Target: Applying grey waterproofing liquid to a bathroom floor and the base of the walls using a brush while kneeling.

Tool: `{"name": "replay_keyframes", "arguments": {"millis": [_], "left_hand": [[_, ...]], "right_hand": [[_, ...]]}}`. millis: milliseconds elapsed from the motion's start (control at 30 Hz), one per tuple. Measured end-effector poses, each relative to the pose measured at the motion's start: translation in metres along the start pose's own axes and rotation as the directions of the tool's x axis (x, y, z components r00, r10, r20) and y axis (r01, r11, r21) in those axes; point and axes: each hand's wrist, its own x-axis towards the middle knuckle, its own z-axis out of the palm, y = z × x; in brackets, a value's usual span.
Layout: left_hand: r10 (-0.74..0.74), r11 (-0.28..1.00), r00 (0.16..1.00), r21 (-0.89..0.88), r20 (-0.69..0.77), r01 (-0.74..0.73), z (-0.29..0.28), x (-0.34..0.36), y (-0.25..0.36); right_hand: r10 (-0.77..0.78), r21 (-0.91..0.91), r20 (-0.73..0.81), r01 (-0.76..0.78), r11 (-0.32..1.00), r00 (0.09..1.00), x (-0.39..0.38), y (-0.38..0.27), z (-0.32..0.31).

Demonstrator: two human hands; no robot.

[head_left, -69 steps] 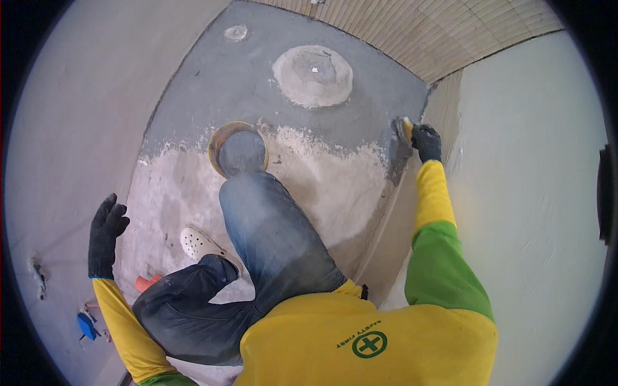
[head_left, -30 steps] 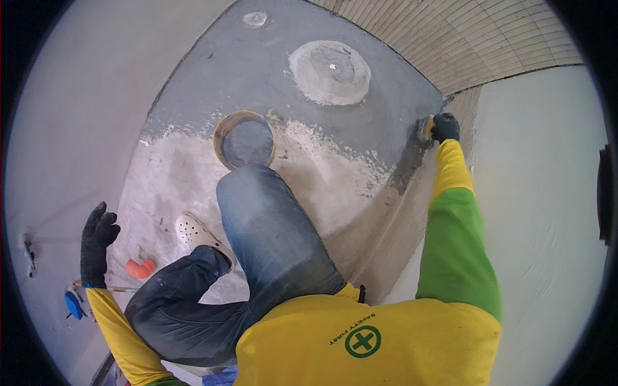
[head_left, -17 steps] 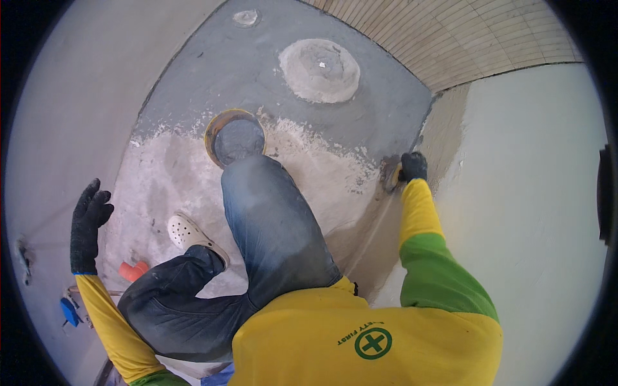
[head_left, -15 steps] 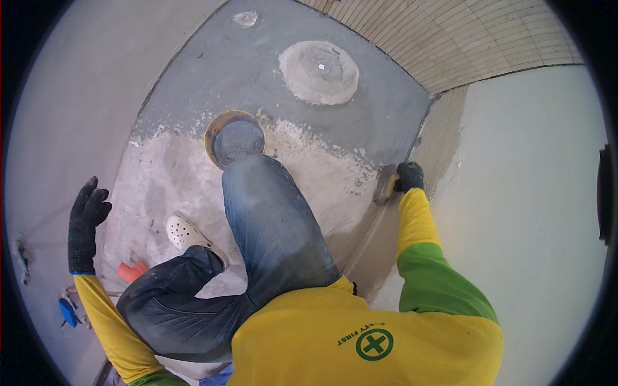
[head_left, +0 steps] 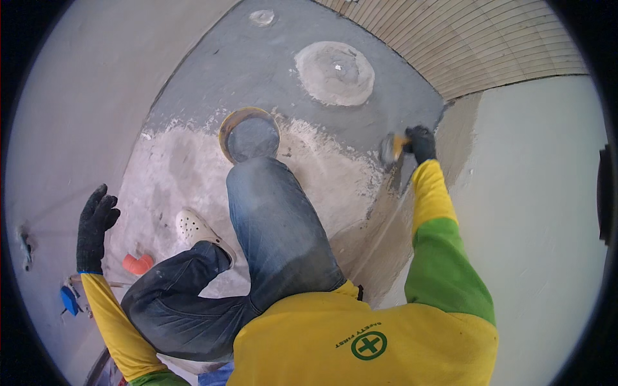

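My right hand (head_left: 421, 144), in a dark glove, is closed round the yellow-orange handle of a wide brush (head_left: 391, 148). The brush head is blurred, over the edge of the grey-coated floor near the right wall. A bucket (head_left: 224, 136) with a yellow rim, holding grey slurry (head_left: 253, 139), stands just beyond my knee. My left hand (head_left: 96, 219), gloved as well, is held up beside the left wall with its fingers stretched out and nothing in them.
Grey coating (head_left: 212, 71) covers the far floor, around a pale round patch (head_left: 336, 73). Bare pale floor (head_left: 187, 161) lies nearer. An orange pipe elbow (head_left: 137, 264) sits near my left forearm, and a blue fitting (head_left: 69, 300) is at the left wall. Wooden slats (head_left: 463, 45) line the far right.
My right hand has moved away from me with the brush, up along the right wall side. The left hand keeps its pose. The whole view has shifted slightly.
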Motion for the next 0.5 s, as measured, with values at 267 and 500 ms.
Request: {"name": "replay_keyframes", "arguments": {"millis": [267, 500], "left_hand": [[0.020, 1.000, 1.000, -0.012, -0.016, -0.021, 0.003, -0.004, 0.003], [0.084, 0.995, 0.996, -0.061, -0.006, -0.085, 0.006, 0.006, 0.013]], "right_hand": [[0.098, 0.025, -0.442, -0.097, 0.995, 0.892, 0.043, -0.022, 0.024], [-0.002, 0.495, -0.264, 0.138, 0.858, 0.964, -0.019, -0.036, 0.112]]}}
